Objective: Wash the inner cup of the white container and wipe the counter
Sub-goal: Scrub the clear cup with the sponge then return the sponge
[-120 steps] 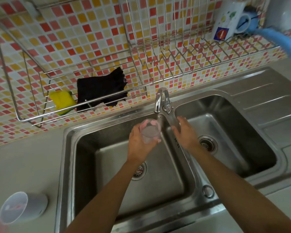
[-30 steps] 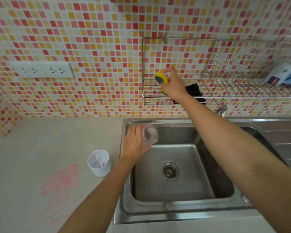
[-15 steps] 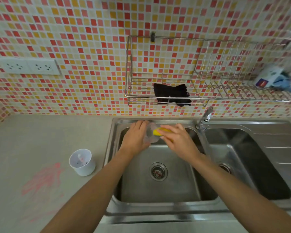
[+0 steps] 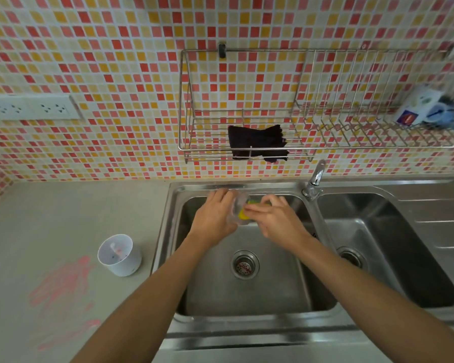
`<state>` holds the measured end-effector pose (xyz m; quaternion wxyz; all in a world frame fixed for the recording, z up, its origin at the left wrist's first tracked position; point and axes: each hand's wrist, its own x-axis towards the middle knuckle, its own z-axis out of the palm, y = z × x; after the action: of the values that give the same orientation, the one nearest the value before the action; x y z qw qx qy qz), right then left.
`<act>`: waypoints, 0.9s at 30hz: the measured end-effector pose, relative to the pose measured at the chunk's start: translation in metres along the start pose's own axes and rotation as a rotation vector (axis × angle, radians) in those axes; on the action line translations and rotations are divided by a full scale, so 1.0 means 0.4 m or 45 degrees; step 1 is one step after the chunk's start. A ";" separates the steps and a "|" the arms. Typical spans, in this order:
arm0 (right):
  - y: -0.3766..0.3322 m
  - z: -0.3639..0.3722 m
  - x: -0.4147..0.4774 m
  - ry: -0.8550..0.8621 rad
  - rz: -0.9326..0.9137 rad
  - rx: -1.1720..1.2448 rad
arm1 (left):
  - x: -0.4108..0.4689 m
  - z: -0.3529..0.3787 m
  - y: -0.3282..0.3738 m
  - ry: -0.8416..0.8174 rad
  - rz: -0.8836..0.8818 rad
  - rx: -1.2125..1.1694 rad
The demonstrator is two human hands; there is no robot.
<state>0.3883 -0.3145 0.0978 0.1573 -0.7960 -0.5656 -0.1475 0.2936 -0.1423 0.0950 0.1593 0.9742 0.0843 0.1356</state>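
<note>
A clear inner cup (image 4: 236,208) is gripped by the left hand (image 4: 215,216) above the back of the left sink basin (image 4: 273,284), its mouth turned sideways. A yellow sponge (image 4: 244,214) is pinched by the curled fingers of the right hand (image 4: 278,218) and pressed into the cup's mouth. The white container (image 4: 119,255) is seen upright on the worktop (image 4: 63,218) just left of the basin, with pink smears (image 4: 60,286) left of it. Above the basin, a dark cloth (image 4: 257,144) is draped in a wire rack (image 4: 247,150).
</note>
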 end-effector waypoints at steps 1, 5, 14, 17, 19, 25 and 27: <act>-0.008 0.004 0.003 0.019 0.026 0.044 | 0.003 -0.001 0.000 0.006 -0.011 -0.013; -0.049 0.027 -0.009 -0.048 0.279 0.411 | 0.012 0.004 -0.013 0.016 -0.034 0.012; 0.009 0.020 0.000 -0.159 -0.011 0.091 | 0.023 0.006 -0.020 -0.068 -0.005 -0.038; 0.003 0.019 -0.017 -0.189 -0.048 0.125 | 0.024 0.004 -0.031 -0.092 0.087 -0.081; 0.003 0.013 -0.011 -0.178 -0.026 0.106 | 0.026 -0.001 -0.024 -0.052 0.143 -0.137; -0.007 -0.019 0.026 -0.079 0.004 0.203 | 0.029 0.004 -0.028 0.005 0.002 -0.401; -0.015 -0.029 0.033 -0.124 -0.004 0.248 | 0.027 0.006 -0.031 0.048 -0.057 -0.436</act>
<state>0.3863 -0.3061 0.1143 0.2061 -0.7823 -0.5854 -0.0532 0.3031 -0.1290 0.0912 0.3244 0.9280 0.0846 0.1628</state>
